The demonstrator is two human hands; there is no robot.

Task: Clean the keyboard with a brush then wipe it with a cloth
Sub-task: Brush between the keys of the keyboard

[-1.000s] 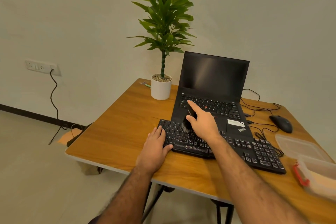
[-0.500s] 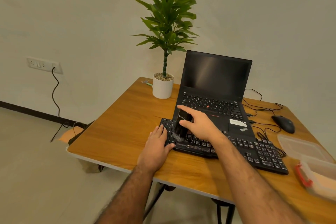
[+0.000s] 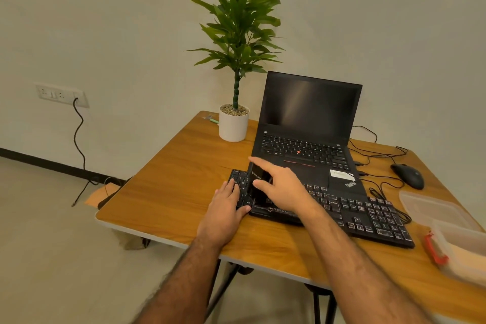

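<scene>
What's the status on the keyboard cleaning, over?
Right hand grips brush on keyboard, left end. Left hand flat on keyboard's left edge. No cloth in sight. Laptop sits right behind keyboard.

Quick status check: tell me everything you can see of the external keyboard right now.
The keyboard is black, full-size, with white-lettered keys. It lies flat near the table's front edge, just in front of the laptop. The left hand rests on its left end; the right hand holds a black brush against its left keys.
</scene>
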